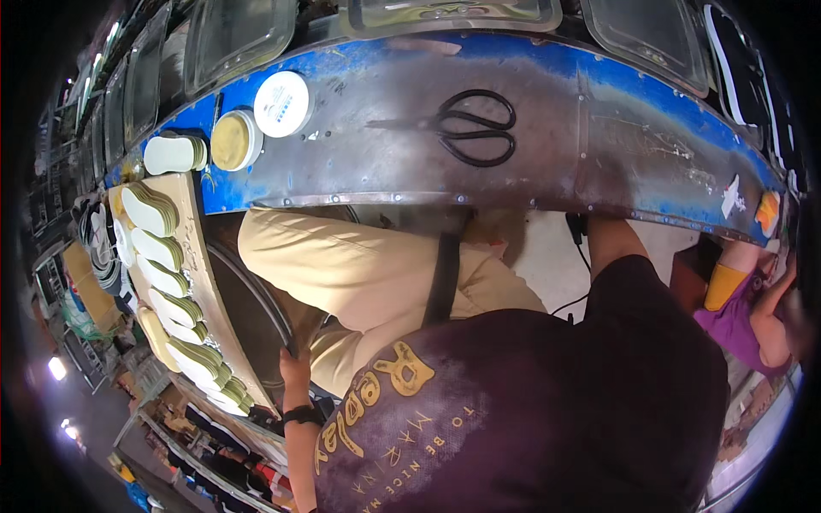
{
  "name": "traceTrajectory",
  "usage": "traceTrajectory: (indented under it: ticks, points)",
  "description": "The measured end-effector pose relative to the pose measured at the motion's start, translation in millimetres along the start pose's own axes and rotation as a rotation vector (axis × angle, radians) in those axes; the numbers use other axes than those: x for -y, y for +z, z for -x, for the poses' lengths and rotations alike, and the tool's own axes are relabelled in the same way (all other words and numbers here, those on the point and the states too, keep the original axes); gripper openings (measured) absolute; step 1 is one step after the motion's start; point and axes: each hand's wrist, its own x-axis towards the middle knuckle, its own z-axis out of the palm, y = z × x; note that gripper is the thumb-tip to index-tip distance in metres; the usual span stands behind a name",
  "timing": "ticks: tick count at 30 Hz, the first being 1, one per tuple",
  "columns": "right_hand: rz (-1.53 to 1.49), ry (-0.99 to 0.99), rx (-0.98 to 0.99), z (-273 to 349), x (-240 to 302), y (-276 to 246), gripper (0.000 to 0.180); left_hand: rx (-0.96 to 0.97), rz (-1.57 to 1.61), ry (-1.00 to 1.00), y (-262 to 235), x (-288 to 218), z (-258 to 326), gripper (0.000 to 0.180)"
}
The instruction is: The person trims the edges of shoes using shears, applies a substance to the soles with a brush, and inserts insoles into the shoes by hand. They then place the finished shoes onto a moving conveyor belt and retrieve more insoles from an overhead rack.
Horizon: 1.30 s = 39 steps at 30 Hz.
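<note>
Low at the left, my left hand (pixel 295 369) is closed around the lower end of a dark curved tube (pixel 261 291) beside my seat. A black band circles that wrist. My right forearm (pixel 614 241) reaches under the front edge of the workbench (pixel 368 175), which hides the hand. On the bench lie large black-handled scissors (pixel 477 128), with nothing touching them. An open tub of yellowish paste (pixel 233 142) stands at the bench's left, beside a round white lid (pixel 283 103).
Stacks of pale, green-edged insole-shaped pieces (pixel 154 250) line a board (pixel 201 265) at the left. Another stack (pixel 171 155) sits on the bench's left end. Clear plastic trays (pixel 239 38) stand along the far edge. Another person (pixel 740 321) sits at the right. A dark cable (pixel 583 255) hangs under the bench.
</note>
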Motion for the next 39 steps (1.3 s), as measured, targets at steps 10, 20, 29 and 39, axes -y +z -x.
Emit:
traceTrajectory:
  ticks: [10,20,29,39]
  points:
    - [-0.216,0.144,0.234,-44.2,11.9,-7.3,0.047,0.135,0.119,-0.148,-21.8,-10.9,-19.3,0.07]
    - [-0.341,0.288,0.449,49.8,62.9,-30.2,0.046,0.222,0.059,-0.241,-29.3,-44.9,-24.3,0.067]
    - [-0.375,0.339,0.609,-49.7,61.3,-71.7,0.045,0.195,-0.009,-0.272,-32.6,-74.4,-18.5,0.08]
    - [-0.359,0.415,0.658,59.6,146.2,-75.8,0.043,0.132,-0.193,-0.278,-14.1,-52.6,-5.7,0.09]
